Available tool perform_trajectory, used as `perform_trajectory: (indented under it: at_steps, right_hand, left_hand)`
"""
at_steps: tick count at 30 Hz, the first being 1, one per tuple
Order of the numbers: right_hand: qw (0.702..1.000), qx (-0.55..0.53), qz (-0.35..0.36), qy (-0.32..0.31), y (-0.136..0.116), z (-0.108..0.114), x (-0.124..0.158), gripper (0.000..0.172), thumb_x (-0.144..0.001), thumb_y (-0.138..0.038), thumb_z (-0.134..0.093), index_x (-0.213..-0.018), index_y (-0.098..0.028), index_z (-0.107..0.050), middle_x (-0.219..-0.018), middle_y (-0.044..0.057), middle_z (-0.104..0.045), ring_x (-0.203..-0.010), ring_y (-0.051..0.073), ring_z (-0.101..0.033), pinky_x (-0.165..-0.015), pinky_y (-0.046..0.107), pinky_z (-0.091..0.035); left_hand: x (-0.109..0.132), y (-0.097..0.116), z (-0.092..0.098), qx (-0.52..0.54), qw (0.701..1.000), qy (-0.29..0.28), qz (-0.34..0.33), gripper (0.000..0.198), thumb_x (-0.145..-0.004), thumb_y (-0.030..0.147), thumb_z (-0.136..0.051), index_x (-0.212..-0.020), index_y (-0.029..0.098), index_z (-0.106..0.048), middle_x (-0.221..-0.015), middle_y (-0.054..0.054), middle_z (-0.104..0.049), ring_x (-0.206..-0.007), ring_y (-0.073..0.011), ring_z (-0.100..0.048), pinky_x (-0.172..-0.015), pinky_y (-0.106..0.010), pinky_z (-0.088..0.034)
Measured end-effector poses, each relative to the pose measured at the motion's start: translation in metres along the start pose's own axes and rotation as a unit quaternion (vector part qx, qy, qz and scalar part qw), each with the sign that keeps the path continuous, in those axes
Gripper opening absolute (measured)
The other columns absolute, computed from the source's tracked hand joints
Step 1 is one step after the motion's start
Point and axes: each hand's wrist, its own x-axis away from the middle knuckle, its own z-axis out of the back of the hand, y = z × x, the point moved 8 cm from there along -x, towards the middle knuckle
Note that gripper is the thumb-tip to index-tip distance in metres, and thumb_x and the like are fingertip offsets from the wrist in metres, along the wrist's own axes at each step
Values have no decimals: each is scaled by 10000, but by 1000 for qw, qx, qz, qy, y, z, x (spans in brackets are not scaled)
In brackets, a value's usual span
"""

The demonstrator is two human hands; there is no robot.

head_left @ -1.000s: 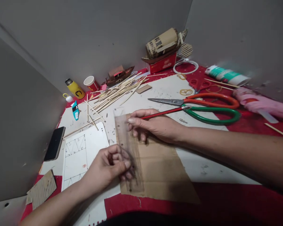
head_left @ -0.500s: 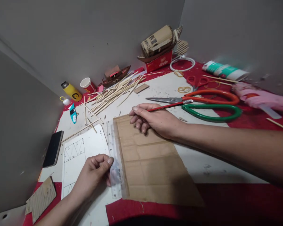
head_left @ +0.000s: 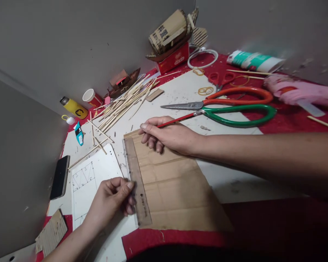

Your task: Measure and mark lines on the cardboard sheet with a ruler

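Note:
A clear ruler lies along the left edge of a brown cardboard sheet. My left hand pinches the ruler's left edge, thumb on top and fingers curled at its side. In my right hand a red pencil with a metal end rests between thumb and fingers, slanting back toward the right; its tip is hidden by the fingers. That hand is over the upper part of the cardboard. Under my left forearm, a white sheet with drawn zigzag lines lies beside the ruler.
Large scissors with orange and green handles lie beyond my right hand. Thin wooden sticks are piled behind. A phone and a corrugated cardboard scrap are at left. Two model boats stand at the back, with a glue gun at right.
The ruler has shifted right, from partly beside the cardboard to lying on its left edge, with my left hand still on it. My right hand keeps the pencil; the whole view has tilted slightly.

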Motion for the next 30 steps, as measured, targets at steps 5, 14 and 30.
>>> perform_trajectory:
  at_steps: [5,14,30]
  right_hand:
    - [1000,10,7,-7,1,0,0,232,-1016,-226,-499,-831,-152,-617,-667,-8,-632,-467,73,-548,-324,155,-422]
    - [1000,17,3,-5,2,1,0,213,-1008,-221,-512,-848,-145,-631,-684,2,-648,-475,67,-555,-342,144,-439]
    - [999,48,11,-11,1,0,-1,233,-1006,-224,-515,-811,-153,-620,-703,10,-659,-491,68,-557,-356,141,-452]
  left_hand:
    - [9,27,24,-215,951,147,-164,379,-934,461,-614,-674,190,-565,-554,18,-543,-493,-103,-496,-484,-232,-390]
    - [11,39,-24,-509,755,52,-411,813,-912,435,-647,-1578,192,-250,-1629,-208,-266,-1497,-377,-274,-1158,-573,-362]
    - [0,38,-22,-513,753,18,-411,935,-871,434,-643,-1612,212,-118,-1677,-174,-121,-1533,-386,-137,-1201,-605,-251]
